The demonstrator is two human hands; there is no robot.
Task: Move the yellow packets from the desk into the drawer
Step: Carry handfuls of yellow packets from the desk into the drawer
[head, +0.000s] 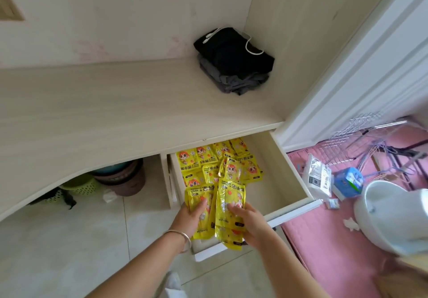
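desk (pixel 115 112) | open drawer (pixel 278 182): yellow packets (pixel 222 158) | left hand (pixel 187 216), right hand (pixel 250 221) grip packets

There is only one view, from a camera on the person's head. It looks forward and steeply down, from above the open drawer (pixel 273 182), which is near and in the middle of the picture. The wide lens bends the desk (pixel 104 117) edge. Both forearms come in from the bottom edge, close to the camera.
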